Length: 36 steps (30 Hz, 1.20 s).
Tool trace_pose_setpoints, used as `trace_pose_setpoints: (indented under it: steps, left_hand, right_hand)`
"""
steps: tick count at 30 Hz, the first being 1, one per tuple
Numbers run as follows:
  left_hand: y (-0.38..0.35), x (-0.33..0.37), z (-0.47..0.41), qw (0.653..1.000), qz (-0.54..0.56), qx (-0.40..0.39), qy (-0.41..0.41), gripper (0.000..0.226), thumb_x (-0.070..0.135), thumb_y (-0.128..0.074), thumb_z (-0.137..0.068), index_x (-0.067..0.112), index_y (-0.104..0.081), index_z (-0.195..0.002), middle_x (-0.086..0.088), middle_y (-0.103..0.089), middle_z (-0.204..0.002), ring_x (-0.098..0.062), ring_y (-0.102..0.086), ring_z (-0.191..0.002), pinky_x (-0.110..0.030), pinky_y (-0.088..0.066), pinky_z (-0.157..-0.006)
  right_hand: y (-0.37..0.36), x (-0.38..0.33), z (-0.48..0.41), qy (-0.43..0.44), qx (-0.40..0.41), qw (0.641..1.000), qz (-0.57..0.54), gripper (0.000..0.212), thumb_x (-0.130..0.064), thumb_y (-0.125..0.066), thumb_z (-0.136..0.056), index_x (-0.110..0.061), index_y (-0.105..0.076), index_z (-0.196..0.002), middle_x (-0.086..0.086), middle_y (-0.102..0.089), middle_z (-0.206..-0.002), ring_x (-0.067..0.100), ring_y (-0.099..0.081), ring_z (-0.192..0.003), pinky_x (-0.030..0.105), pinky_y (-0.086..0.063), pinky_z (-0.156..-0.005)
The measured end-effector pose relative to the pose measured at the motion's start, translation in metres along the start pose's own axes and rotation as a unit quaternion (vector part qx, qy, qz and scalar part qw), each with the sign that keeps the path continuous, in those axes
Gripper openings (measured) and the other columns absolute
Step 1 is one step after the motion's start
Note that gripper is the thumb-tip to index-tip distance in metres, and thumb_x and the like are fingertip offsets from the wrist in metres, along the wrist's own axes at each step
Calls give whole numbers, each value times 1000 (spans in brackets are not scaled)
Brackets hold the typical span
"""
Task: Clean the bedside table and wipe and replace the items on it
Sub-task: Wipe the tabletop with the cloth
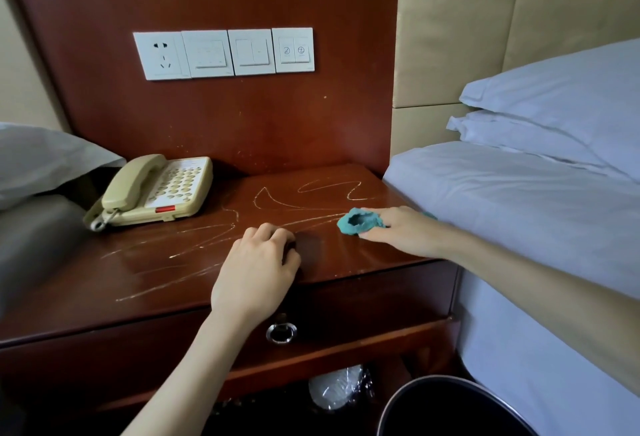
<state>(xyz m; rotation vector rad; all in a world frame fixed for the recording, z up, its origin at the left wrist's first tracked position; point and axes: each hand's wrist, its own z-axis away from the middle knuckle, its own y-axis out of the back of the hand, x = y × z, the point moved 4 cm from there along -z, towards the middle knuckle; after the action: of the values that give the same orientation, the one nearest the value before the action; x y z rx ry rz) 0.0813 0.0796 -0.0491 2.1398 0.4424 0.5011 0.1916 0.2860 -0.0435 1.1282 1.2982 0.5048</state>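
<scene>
The dark red wooden bedside table (145, 273) shows pale wavy wet streaks across its top. A beige telephone (156, 189) sits at its back left corner, handset on the cradle. My right hand (398, 231) lies near the table's right edge and holds a crumpled teal cloth (360, 222) pressed to the surface. My left hand (258, 273) rests at the table's front edge with its fingers curled under; nothing shows in it.
A drawer with a ring pull (281, 331) is below the top. A black bin (450, 408) stands at the lower right, a plastic-wrapped item (339, 389) under the table. Beds with white pillows flank both sides. A switch panel (225, 53) is on the back board.
</scene>
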Motion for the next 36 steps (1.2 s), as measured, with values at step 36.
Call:
trace_pose_setpoints:
  steps: [36]
  left_hand:
    - [0, 0, 1, 1000, -1, -21, -8, 35, 33, -39, -94, 23, -55, -123, 6, -54, -123, -18, -47, -109, -28, -40, -90]
  right_hand:
    - [11, 20, -54, -98, 79, 990, 64, 42, -40, -45, -97, -7, -58, -120, 14, -62, -117, 30, -59, -105, 46, -45, -96]
